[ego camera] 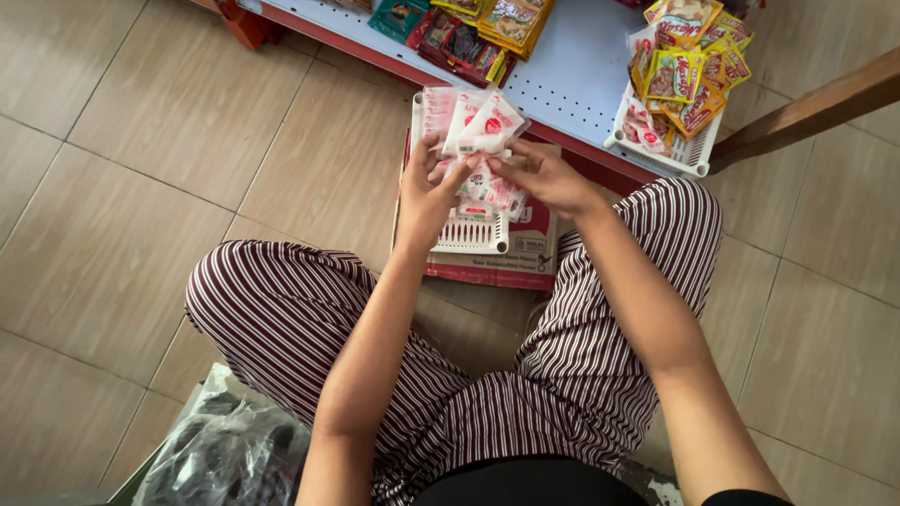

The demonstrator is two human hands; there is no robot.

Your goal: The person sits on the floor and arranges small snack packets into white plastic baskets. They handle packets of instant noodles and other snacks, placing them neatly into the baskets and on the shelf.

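Observation:
I sit on the floor in striped trousers, both hands raised over a white slotted plastic basket [473, 238] that rests on a red and white cardboard box [525, 258]. My left hand [427, 192] grips a fan of small pink and white sachets [473, 120] from below. My right hand [544, 176] pinches the lower edge of the same sachets with thumb and fingers. More of these sachets lie in the basket under my hands, partly hidden.
A low grey perforated shelf [572, 75] with a red edge carries a second white basket [694, 155] of yellow and red packets and loose snack packets [469, 42]. A brown wooden bar [806, 111] slants at right. A crumpled plastic bag [225, 450] lies by my left knee.

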